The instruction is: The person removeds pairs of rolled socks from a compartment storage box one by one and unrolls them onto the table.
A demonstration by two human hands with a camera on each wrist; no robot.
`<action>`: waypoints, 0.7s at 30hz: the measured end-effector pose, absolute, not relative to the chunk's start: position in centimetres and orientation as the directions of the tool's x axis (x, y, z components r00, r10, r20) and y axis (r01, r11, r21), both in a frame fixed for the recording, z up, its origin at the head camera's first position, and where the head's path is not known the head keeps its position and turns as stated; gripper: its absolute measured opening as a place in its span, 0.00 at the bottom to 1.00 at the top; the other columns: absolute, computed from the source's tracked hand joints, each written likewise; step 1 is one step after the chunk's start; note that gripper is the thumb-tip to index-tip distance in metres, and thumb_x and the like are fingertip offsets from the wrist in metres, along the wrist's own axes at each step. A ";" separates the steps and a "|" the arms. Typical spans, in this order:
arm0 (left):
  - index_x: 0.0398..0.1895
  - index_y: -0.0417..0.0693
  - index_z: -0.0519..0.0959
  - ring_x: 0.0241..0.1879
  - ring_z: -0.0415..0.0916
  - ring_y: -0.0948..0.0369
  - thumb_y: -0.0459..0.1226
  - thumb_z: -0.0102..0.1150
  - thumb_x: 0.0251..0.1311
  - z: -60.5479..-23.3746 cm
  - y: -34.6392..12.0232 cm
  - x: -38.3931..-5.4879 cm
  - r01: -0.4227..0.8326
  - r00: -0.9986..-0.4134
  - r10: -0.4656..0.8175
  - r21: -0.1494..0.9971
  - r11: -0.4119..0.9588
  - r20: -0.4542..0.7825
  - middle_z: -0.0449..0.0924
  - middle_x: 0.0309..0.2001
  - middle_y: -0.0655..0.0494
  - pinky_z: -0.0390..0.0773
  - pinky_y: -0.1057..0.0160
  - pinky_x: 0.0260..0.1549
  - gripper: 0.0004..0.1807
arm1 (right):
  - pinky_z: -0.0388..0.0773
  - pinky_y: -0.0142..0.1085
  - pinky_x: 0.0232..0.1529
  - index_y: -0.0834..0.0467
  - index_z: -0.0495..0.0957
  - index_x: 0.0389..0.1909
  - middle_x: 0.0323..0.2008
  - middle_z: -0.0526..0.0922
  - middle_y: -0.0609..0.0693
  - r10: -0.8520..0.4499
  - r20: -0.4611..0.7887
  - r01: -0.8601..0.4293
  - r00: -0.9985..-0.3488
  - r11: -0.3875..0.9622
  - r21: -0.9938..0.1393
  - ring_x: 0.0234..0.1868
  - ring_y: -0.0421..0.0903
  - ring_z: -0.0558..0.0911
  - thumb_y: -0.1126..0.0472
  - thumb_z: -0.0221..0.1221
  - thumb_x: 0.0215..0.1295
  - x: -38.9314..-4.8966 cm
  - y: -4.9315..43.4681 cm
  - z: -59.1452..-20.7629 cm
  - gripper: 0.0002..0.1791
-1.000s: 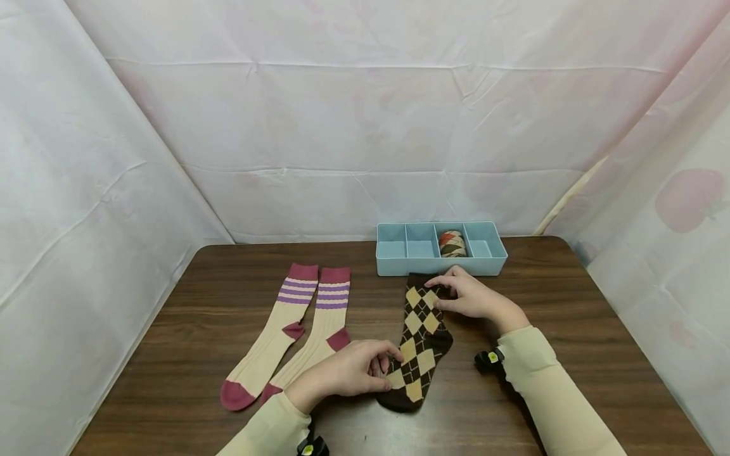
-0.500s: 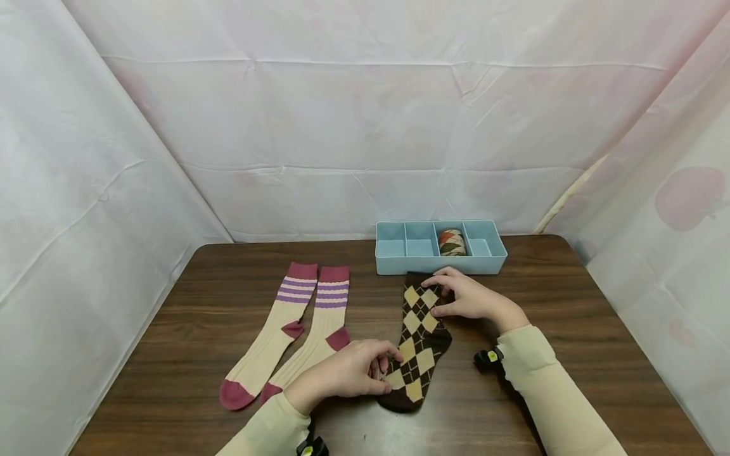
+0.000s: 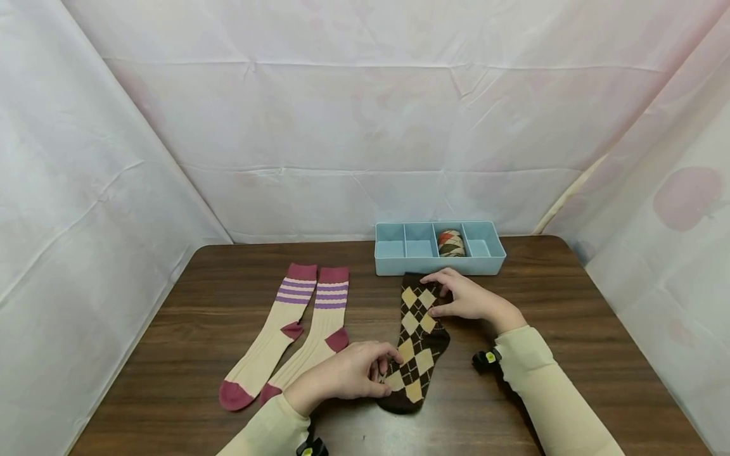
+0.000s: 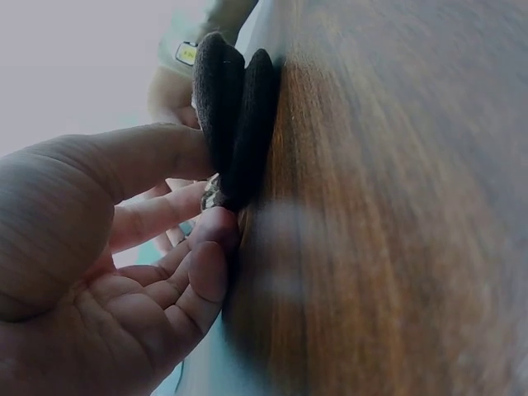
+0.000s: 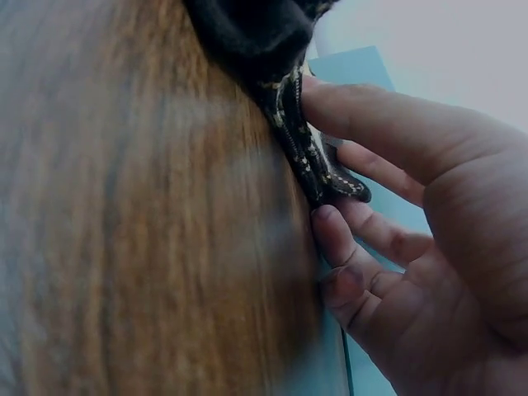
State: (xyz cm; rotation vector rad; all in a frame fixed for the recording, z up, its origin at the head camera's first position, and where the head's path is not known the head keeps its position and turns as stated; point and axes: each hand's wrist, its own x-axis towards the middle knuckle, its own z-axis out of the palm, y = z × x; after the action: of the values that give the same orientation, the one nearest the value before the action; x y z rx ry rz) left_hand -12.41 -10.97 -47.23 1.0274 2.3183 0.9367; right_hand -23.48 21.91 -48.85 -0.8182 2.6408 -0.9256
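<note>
A pair of dark brown argyle socks (image 3: 421, 345) with tan diamonds lies flat, one on the other, cuff toward the box. Two layers show at the toe (image 4: 221, 107) in the left wrist view. My left hand (image 3: 356, 373) rests at the toe end, its thumb and forefinger touching the upper sock and other fingers bent against the table by the edge. Near the cuff, my right hand (image 3: 470, 296) touches the right edge with spread thumb and forefinger. In the right wrist view, the thumb meets the layered sock edge (image 5: 301, 140). Neither hand lifts the socks.
Two cream socks (image 3: 285, 335) with purple stripes and maroon toes lie flat at the left, the nearer one partly behind my left forearm. A light blue divided box (image 3: 439, 266) stands at the back, a rolled argyle sock bundle (image 3: 452, 244) in its third compartment.
The cuff end of the argyle socks has shifted slightly left, and my right hand has moved a little left with it. My left hand has stayed nearly still.
</note>
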 end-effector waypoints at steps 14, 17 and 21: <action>0.63 0.55 0.81 0.29 0.74 0.74 0.40 0.80 0.64 -47.1 -10.8 -11.9 0.491 -0.643 0.754 0.684 0.539 -0.132 0.76 0.38 0.64 0.77 0.72 0.35 0.26 | 0.79 0.46 0.49 0.53 0.80 0.70 0.62 0.77 0.57 -0.565 -0.020 -0.409 -0.825 0.621 -0.668 0.53 0.50 0.81 0.48 0.77 0.67 -23.4 22.5 -49.0 0.34; 0.65 0.58 0.81 0.32 0.73 0.73 0.44 0.82 0.61 -46.6 -10.7 -11.4 0.507 -0.652 0.743 0.640 0.577 -0.153 0.75 0.39 0.65 0.76 0.71 0.38 0.29 | 0.79 0.46 0.50 0.53 0.80 0.70 0.62 0.76 0.57 -0.569 -0.019 -0.413 -0.822 0.619 -0.667 0.53 0.50 0.81 0.49 0.77 0.67 -23.5 22.5 -49.0 0.33; 0.65 0.59 0.80 0.35 0.71 0.72 0.44 0.83 0.59 -46.2 -10.4 -10.8 0.504 -0.671 0.719 0.602 0.620 -0.179 0.75 0.40 0.66 0.75 0.69 0.39 0.31 | 0.78 0.47 0.51 0.53 0.80 0.70 0.63 0.76 0.57 -0.572 -0.024 -0.413 -0.820 0.619 -0.668 0.54 0.51 0.81 0.49 0.77 0.67 -23.5 22.4 -48.9 0.33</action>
State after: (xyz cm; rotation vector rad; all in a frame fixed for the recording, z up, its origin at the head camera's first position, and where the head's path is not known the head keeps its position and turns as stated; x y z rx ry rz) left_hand -10.78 -10.44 -46.19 0.9727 2.4406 0.7279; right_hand -23.46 22.43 -48.91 -0.8078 2.6095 -0.9889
